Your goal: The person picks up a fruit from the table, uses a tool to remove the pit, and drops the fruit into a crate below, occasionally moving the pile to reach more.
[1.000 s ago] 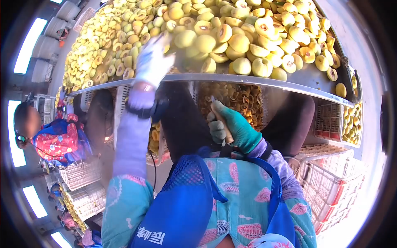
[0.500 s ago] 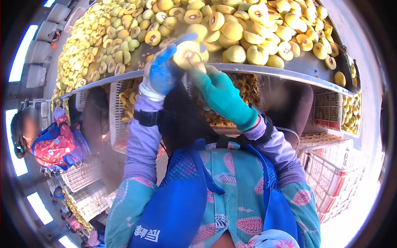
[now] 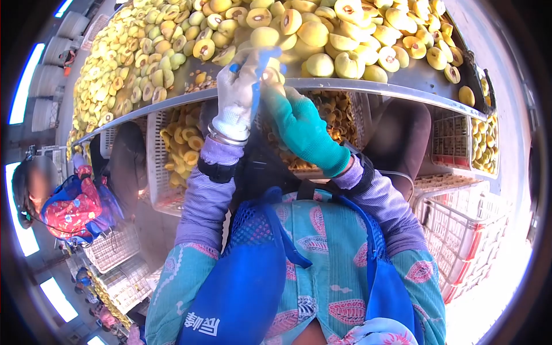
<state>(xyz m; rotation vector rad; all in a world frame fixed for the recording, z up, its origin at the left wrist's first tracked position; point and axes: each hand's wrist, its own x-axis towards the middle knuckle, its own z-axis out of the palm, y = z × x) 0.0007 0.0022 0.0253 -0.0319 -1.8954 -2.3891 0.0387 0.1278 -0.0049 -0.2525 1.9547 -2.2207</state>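
Observation:
My left hand, in a white glove with blue coating, is closed around a yellow peach above the table's near edge. Its back now faces up, and motion smears the fingertips and part of the fruit. My right hand, in a teal knitted glove, is closed with its thumb and fingers against the same peach. What it grips is blurred and hidden there. Just beyond both hands lie halved peaches, many with brown stones in them.
A metal table with a raised rim spans the front, heaped with peaches. Under it stand a white crate of peach pieces and another pile of pieces. Stacked crates are at right. A seated person works at left.
My left hand has rolled over, from its blue palm side showing to its white back showing, with the peach turned between the hands. My right hand has shifted slightly left and stays at the fruit.

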